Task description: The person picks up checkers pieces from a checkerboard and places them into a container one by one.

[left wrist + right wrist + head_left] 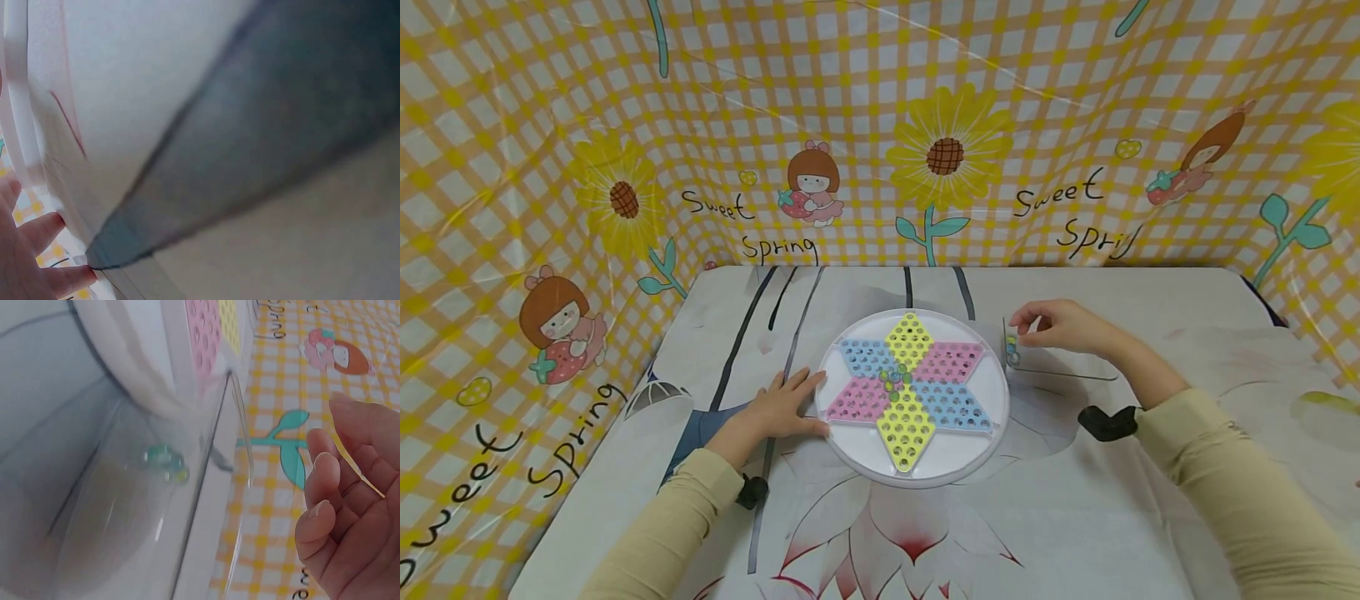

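A round white Chinese checkers board (850, 446) bears a star of yellow, pink and blue hole fields. Several glass marbles (893, 379) cluster near its centre. My left hand (786, 406) lies with spread fingers at the board's left rim; the left wrist view shows its fingers (44, 231) beside that rim. Right of the board is a clear plastic box (1063, 374) holding several green, blue and yellow marbles (165, 462). Over the box's far left corner hovers my right hand (1056, 323), fingers loosely bent and thumb apart from them. No marble shows between these fingers.
A white tablecloth (737, 533) with lotus print and dark stripes covers the table. Behind and to the left hangs a yellow checked curtain (865, 108). Dark wrist straps with small black devices (1108, 423) sit by both sleeves.
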A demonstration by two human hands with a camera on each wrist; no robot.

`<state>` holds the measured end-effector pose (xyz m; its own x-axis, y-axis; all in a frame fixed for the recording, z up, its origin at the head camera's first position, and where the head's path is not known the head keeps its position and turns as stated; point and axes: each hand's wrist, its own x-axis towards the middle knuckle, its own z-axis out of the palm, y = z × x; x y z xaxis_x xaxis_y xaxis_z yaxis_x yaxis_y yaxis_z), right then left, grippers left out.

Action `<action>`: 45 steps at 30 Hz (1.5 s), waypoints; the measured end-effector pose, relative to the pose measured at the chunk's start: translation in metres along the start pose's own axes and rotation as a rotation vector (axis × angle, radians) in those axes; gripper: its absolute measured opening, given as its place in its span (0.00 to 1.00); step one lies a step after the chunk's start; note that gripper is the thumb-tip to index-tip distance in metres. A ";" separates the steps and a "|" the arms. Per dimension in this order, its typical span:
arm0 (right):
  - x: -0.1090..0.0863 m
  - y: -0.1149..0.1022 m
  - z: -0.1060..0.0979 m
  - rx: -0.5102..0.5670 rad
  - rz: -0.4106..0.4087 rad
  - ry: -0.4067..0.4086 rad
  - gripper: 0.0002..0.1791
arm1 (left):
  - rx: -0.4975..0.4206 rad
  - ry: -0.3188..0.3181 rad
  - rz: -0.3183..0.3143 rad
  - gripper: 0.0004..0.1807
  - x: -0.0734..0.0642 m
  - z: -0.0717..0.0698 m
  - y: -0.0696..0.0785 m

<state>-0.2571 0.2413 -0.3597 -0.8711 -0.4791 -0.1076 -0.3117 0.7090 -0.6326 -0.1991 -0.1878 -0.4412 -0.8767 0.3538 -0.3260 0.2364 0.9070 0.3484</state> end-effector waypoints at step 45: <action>0.056 -0.041 0.075 0.143 -0.133 -0.107 0.15 | 0.007 0.003 -0.001 0.51 -0.002 -0.001 0.002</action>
<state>-0.2645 0.1463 -0.3974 -0.7785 -0.6209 -0.0916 -0.3576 0.5587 -0.7483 -0.1970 -0.1871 -0.4388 -0.8782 0.3519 -0.3240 0.2383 0.9091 0.3415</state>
